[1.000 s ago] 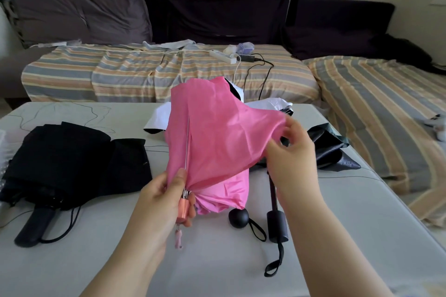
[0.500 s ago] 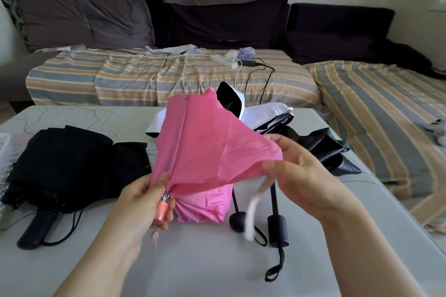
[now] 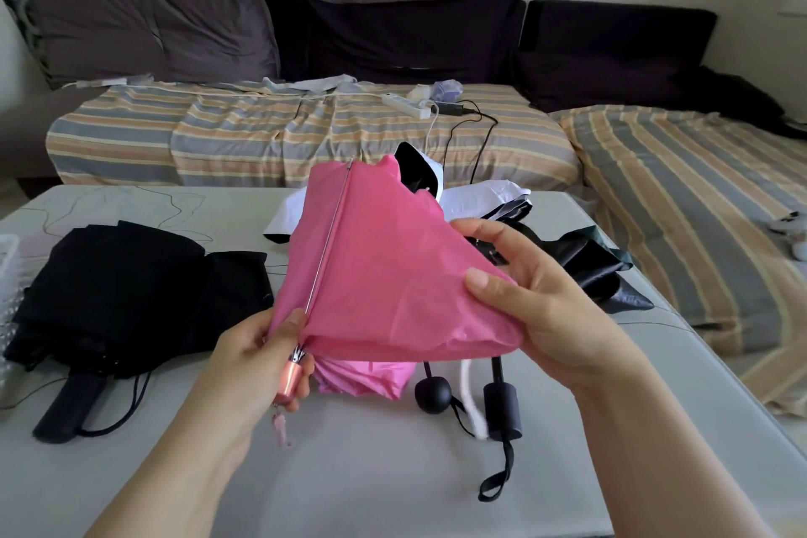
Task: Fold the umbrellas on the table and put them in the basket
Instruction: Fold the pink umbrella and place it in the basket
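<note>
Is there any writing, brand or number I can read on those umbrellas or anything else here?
None can be read.
black umbrella on the left: a tiny pale mark near its right edge, too small to read.
pink umbrella, held by the left hand and right hand: plain, no print shows.

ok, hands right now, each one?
Left hand: grips the pink umbrella's handle.
Right hand: pinches the pink umbrella's canopy.

Both hands (image 3: 541, 297) hold pink umbrella (image 3: 393, 258) above table (image 3: 371, 472).
</note>
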Available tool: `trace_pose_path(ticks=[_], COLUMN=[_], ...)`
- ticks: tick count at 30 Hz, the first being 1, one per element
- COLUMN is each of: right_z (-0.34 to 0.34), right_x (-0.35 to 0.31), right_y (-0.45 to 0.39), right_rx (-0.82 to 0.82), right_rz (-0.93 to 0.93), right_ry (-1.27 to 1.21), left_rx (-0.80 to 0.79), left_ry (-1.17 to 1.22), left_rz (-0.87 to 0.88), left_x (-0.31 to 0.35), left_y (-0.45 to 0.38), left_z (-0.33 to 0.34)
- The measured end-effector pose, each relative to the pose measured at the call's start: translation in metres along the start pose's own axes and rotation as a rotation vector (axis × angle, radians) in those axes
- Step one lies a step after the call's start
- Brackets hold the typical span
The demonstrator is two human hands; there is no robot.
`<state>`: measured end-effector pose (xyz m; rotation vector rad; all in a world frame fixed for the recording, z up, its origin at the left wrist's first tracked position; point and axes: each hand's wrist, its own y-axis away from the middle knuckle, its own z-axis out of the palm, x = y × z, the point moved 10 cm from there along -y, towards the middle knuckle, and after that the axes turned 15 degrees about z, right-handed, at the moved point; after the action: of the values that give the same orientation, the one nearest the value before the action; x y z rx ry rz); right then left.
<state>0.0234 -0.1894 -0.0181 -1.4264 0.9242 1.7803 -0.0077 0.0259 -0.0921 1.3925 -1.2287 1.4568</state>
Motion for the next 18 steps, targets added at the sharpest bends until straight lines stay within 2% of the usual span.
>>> trace_pose_path(ticks=[3, 7, 13, 18], right_z=[0.01, 0.025, 0.022, 0.03], right_x=[0.004, 0.008, 0.003, 0.012], right_y=[0.003, 0.007, 0.01, 0.007], right_rx=[-0.065, -0.165, -0.269, -0.255], right_rz=[0.037, 0.044, 0.032, 0.077], right_ry=[0.161, 0.224, -0.037, 0.191], left_rx=[0.002, -0.007, 0.018, 0.008], left_ry=[-0.029, -0.055, -0.04, -0.063], left_rz=[0.009, 0.017, 0.042, 0.021], left_x=[-0.001, -0.002, -0.001, -0.004], left_y=[-0.001, 0.0, -0.002, -0.003], left_z=[-0.005, -0.006, -0.008, -0.007])
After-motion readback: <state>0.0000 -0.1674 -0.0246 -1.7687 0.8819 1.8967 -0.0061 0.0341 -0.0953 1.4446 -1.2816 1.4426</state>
